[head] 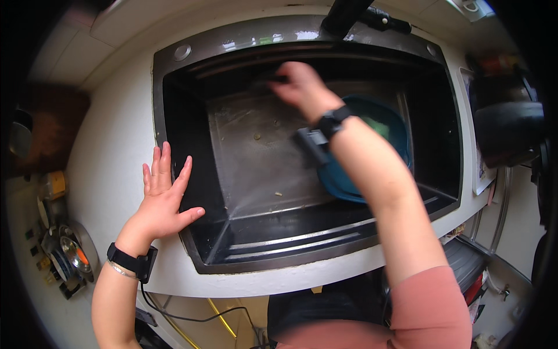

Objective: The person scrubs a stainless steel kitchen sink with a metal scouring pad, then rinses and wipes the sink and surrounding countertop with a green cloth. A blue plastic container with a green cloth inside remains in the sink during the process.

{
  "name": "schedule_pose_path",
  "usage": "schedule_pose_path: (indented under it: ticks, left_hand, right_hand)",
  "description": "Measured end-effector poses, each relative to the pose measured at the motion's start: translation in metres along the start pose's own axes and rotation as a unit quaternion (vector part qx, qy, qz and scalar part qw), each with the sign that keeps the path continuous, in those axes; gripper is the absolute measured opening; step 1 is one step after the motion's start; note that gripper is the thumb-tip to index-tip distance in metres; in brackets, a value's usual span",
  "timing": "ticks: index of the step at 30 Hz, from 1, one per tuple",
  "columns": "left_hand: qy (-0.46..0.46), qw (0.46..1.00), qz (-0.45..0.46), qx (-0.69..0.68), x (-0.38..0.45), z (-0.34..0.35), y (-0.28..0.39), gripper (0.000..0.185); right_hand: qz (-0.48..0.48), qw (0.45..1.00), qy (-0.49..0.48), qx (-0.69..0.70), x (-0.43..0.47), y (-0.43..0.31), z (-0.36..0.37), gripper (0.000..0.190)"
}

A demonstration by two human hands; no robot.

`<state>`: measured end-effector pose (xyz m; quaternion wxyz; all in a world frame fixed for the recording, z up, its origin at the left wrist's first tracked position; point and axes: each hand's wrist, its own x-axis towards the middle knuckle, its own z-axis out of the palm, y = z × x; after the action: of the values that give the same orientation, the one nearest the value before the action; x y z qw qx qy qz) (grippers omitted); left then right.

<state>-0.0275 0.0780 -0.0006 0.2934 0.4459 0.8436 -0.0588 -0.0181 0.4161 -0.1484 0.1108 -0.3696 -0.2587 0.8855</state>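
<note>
Before me is a dark metal sink [257,165] with small scraps on its floor. My right hand [301,85] is over its back half, fingers closed around a dark object [279,79]. Motion blur hides what kind of object it is. A blue plastic basin [344,185] stands in the sink's right side, partly hidden under my right forearm, with something pale green [378,127] inside. My left hand [163,196] rests at the left rim, fingers spread, nothing in it.
A black faucet [344,19] rises at the back rim. White countertop [109,144] surrounds the sink. To the right, a dark pot [501,118] stands by a white tray [481,183]. Bowls and dishes [72,253] are at the far left. A black cable [196,320] hangs from my left wrist strap.
</note>
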Motion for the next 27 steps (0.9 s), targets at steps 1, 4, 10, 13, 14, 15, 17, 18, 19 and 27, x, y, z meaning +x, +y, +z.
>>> schedule_pose_path:
  ticks: [1, 4, 10, 13, 14, 15, 17, 18, 19, 27]
  left_hand:
    - [-0.003, 1.0, -0.001, -0.002, 0.0, 0.0, 0.0, 0.095]
    - [-0.007, 1.0, -0.004, -0.006, 0.0, -0.001, 0.0, 0.096]
    - [-0.007, 1.0, -0.008, -0.012, -0.001, -0.001, 0.001, 0.097]
    - [-0.004, 1.0, -0.003, -0.015, -0.001, -0.003, 0.001, 0.097]
    - [-0.002, 1.0, -0.002, -0.013, 0.0, -0.003, 0.001, 0.096]
    - [0.001, 1.0, 0.0, -0.013, 0.0, -0.003, 0.001, 0.096]
    - [0.006, 1.0, 0.001, -0.014, 0.0, -0.002, 0.001, 0.095]
    - [0.01, 1.0, 0.001, -0.012, -0.001, -0.002, 0.001, 0.095]
    - [0.012, 1.0, 0.003, -0.019, -0.001, -0.001, 0.001, 0.094]
    - [0.023, 0.999, 0.007, -0.026, -0.001, 0.001, 0.0, 0.093]
  right_hand:
    - [-0.001, 0.997, 0.071, 0.028, 0.002, -0.04, -0.031, 0.031]
    - [-0.334, 0.623, 0.074, -0.704, -0.037, -0.148, -0.153, 0.044]
    - [-0.251, 0.936, 0.246, -0.027, 0.009, -0.24, -0.243, 0.025]
    - [-0.241, 0.923, 0.289, -0.085, 0.028, -0.213, -0.227, 0.027]
    - [-0.236, 0.925, 0.283, -0.097, 0.026, -0.203, -0.215, 0.029]
    - [-0.236, 0.921, 0.291, -0.104, 0.021, -0.193, -0.201, 0.031]
    - [-0.21, 0.925, 0.281, -0.146, -0.001, -0.172, -0.17, 0.033]
    - [-0.237, 0.825, 0.236, -0.456, -0.016, -0.164, -0.157, 0.036]
    - [-0.236, 0.634, 0.167, -0.717, -0.031, -0.153, -0.146, 0.039]
    - [-0.037, 0.943, 0.035, -0.328, -0.003, 0.02, 0.004, 0.033]
